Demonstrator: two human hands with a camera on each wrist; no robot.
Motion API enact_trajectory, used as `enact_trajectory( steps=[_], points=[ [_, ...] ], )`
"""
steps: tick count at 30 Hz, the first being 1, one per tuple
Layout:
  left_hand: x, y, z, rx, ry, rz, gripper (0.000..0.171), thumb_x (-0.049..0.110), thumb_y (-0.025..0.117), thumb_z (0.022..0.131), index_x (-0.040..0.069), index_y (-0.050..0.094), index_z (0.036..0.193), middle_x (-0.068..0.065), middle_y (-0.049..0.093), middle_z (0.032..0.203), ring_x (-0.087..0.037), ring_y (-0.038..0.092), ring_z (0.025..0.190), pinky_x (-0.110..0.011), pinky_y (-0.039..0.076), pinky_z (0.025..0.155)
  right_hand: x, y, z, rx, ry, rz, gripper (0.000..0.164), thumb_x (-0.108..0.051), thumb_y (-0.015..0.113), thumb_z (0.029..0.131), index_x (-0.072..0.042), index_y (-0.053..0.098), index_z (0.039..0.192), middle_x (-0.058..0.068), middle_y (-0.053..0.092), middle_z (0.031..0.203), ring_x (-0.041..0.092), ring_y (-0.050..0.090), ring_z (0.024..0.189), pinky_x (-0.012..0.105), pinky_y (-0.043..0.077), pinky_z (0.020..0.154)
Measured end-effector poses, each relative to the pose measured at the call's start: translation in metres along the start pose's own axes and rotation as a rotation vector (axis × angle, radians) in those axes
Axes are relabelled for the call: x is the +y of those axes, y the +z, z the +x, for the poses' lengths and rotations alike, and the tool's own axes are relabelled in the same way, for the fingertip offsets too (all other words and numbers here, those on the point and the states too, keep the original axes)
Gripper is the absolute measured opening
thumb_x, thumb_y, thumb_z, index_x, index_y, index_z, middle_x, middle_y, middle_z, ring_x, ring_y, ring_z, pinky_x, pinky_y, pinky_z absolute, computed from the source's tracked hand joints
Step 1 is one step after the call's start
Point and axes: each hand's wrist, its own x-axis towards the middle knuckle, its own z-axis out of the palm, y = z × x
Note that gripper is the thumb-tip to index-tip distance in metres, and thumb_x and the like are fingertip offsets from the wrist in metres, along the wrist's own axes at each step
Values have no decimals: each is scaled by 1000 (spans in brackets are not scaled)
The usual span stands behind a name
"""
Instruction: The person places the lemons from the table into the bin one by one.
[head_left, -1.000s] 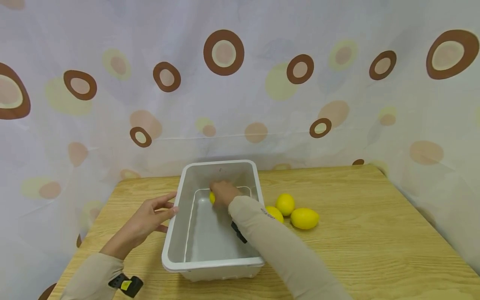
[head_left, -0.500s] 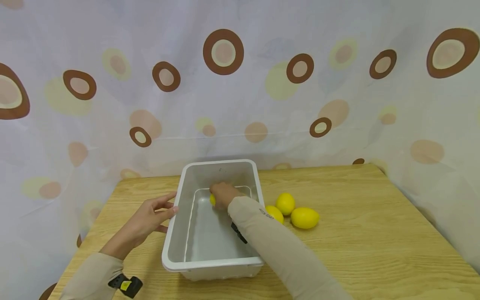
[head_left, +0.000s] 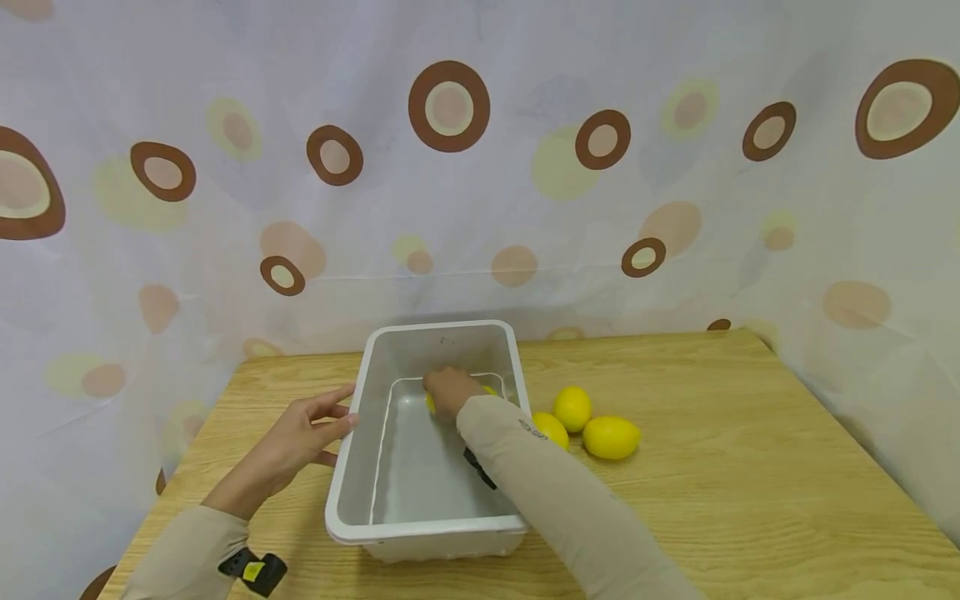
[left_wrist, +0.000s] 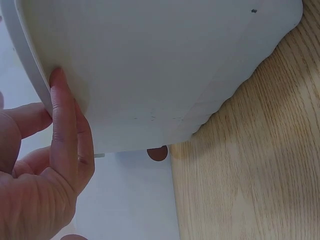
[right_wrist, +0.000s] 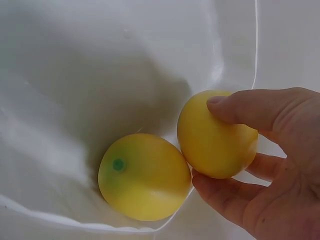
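A light grey plastic bin [head_left: 427, 526] stands on the table. My left hand [head_left: 300, 437] pinches its left rim, thumb on the rim and fingers against the outer wall, as the left wrist view shows. Inside the bin, near its far end, my right hand [head_left: 452, 395] holds a yellow lemon [right_wrist: 212, 145] between thumb and fingertips. Another lemon [right_wrist: 145, 185], with a green tip, lies in the bin's corner and touches the held one. In the head view the right hand and sleeve mostly hide both.
Outside the bin, to its right, three lemons sit close together: a rear one [head_left: 572, 409], a right one [head_left: 611, 437] and one partly behind the right sleeve [head_left: 551, 428]. The wooden table [head_left: 720, 467] extends right. A patterned curtain [head_left: 480, 208] hangs behind.
A bit of the second lemon now shows to the right of my right hand in the head view. The right hand has barely shifted. My left hand and the bin stay put.
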Motion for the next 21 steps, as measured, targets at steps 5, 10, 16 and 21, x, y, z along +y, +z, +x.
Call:
enact_trajectory(
  steps=[5, 10, 16, 21],
  points=[
    [0, 0, 0, 1, -1, -11, 62, 24, 58, 87, 9, 29, 139, -22, 48, 110, -25, 58, 94, -40, 54, 64, -8, -16, -17, 3, -8, -17, 24, -2, 61, 75, -14, 65, 95, 5, 63, 92, 22, 57, 88, 35, 49, 73],
    [0, 0, 0, 1, -3, -9, 62, 25, 58, 86, 9, 30, 139, -22, 48, 109, -25, 58, 94, -40, 54, 64, -7, -19, -20, 6, -28, -38, 18, -4, 59, 76, -13, 65, 91, 6, 63, 90, 22, 57, 86, 35, 48, 71],
    [1, 1, 1, 7, -10, -1, 63, 26, 58, 86, 10, 29, 139, -21, 48, 110, -25, 58, 94, -39, 54, 64, -5, -17, -17, 13, -35, -34, 16, -4, 57, 75, -12, 65, 87, 7, 62, 87, 22, 57, 84, 35, 49, 68],
    [2, 2, 1, 10, -15, -2, 62, 25, 58, 87, 10, 29, 139, -21, 48, 111, -25, 58, 95, -40, 54, 64, -2, -13, -11, 5, -35, -47, 13, -6, 57, 75, -12, 64, 85, 8, 62, 87, 24, 58, 83, 36, 49, 68]
  ],
)
